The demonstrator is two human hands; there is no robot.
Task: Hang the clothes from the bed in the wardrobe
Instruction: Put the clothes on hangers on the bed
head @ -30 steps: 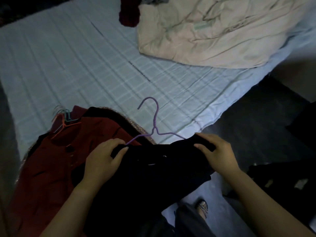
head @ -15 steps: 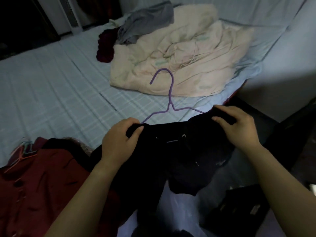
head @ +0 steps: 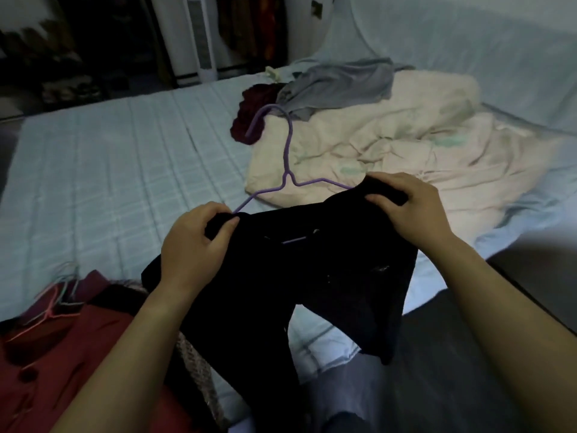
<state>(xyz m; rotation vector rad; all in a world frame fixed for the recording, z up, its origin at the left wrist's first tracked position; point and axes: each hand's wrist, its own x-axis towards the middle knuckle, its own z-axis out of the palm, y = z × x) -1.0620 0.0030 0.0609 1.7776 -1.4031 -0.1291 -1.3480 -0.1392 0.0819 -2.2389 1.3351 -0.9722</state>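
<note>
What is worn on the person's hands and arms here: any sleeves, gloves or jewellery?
Nothing shows. The left hand and right hand are bare, with no gloves or rings visible. The left forearm and right forearm are uncovered to the frame's edge: no sleeve, watch or bracelet.

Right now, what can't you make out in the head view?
All head view:
- purple hanger: arm ends hidden inside the black garment, under the left hand and right hand.
- black garment: type unclear, too dark.
- red garment: cut by left, bottom edges.
- wardrobe: dim, cropped by top edge.
</note>
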